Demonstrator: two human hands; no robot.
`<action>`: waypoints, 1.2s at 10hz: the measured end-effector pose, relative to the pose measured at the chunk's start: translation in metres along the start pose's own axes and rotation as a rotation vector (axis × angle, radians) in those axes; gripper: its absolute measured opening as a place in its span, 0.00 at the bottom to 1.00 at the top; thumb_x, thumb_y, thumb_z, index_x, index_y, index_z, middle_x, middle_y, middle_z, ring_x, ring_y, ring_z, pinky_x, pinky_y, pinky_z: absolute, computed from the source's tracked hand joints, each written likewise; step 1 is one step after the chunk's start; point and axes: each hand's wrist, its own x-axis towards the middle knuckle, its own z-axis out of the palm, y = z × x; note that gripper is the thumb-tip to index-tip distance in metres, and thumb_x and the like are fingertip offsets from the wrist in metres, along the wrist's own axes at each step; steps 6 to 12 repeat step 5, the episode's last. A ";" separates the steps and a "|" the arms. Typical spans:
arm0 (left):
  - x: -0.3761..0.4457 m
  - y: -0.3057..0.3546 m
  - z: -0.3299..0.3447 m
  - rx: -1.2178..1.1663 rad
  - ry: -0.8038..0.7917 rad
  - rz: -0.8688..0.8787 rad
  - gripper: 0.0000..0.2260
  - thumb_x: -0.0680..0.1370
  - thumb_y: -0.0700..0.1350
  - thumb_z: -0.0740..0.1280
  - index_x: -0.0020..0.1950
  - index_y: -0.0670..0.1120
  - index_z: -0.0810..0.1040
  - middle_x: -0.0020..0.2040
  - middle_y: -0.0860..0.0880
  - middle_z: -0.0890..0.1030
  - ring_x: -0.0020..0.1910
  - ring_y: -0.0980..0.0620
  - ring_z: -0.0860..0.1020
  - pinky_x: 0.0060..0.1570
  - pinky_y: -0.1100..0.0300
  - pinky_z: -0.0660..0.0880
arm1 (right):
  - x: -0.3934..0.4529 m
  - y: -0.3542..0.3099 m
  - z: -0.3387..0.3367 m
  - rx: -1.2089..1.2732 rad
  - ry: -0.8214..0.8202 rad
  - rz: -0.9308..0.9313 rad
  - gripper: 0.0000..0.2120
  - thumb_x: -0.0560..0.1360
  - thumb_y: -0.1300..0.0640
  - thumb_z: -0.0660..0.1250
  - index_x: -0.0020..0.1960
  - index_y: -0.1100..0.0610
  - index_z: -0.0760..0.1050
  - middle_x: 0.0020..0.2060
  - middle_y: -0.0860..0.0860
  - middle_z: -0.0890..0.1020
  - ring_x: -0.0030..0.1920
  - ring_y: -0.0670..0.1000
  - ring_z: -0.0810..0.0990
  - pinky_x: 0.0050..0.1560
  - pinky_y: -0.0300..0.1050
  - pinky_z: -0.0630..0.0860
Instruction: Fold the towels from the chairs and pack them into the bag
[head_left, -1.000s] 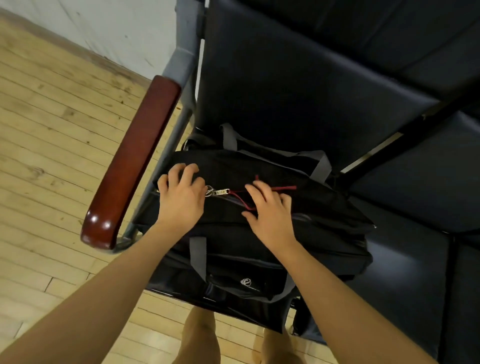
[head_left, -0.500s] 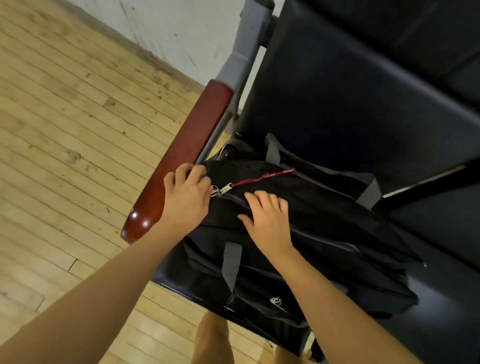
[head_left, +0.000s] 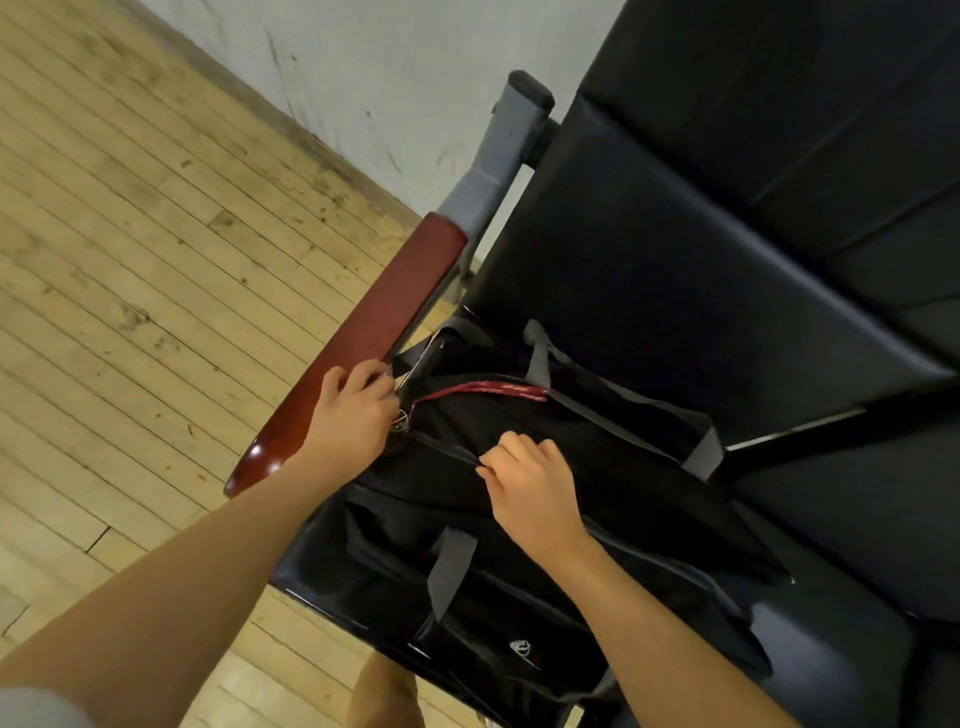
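Observation:
A black bag (head_left: 519, 561) with grey straps lies on the seat of a black chair (head_left: 727, 291). Its top zip runs diagonally and looks closed. A red lanyard (head_left: 488, 388) hangs from a metal zip pull (head_left: 401, 420) at the bag's left end. My left hand (head_left: 349, 413) grips that end of the bag beside the pull, fingers curled. My right hand (head_left: 524, 480) pinches the fabric along the zip line near the bag's middle. No towels are in view.
A red-brown wooden armrest (head_left: 363, 358) on a grey metal frame (head_left: 498, 150) runs just left of the bag. A second black seat (head_left: 857, 499) adjoins on the right. Wooden floor (head_left: 130, 260) lies to the left, a white wall (head_left: 389, 67) behind. My knees show below the seat edge.
My left hand has stayed at the bag's left end by the zip pull. My right hand's fingers went from lying flat on the bag to pinching the fabric at the zip. The camera swung right.

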 end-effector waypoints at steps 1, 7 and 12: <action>0.004 0.003 0.004 0.078 -0.083 -0.014 0.08 0.61 0.36 0.76 0.39 0.43 0.84 0.42 0.48 0.79 0.58 0.44 0.67 0.50 0.47 0.60 | -0.001 0.004 -0.006 0.011 -0.004 0.012 0.08 0.65 0.60 0.78 0.39 0.56 0.79 0.35 0.48 0.78 0.34 0.48 0.78 0.34 0.43 0.73; 0.029 0.053 -0.051 -0.121 -0.236 -0.227 0.15 0.82 0.47 0.56 0.65 0.45 0.73 0.62 0.47 0.77 0.59 0.44 0.76 0.54 0.51 0.69 | 0.007 0.015 -0.034 0.241 -0.269 0.429 0.14 0.78 0.56 0.65 0.63 0.55 0.77 0.55 0.50 0.78 0.56 0.51 0.77 0.58 0.50 0.73; 0.029 0.053 -0.051 -0.121 -0.236 -0.227 0.15 0.82 0.47 0.56 0.65 0.45 0.73 0.62 0.47 0.77 0.59 0.44 0.76 0.54 0.51 0.69 | 0.007 0.015 -0.034 0.241 -0.269 0.429 0.14 0.78 0.56 0.65 0.63 0.55 0.77 0.55 0.50 0.78 0.56 0.51 0.77 0.58 0.50 0.73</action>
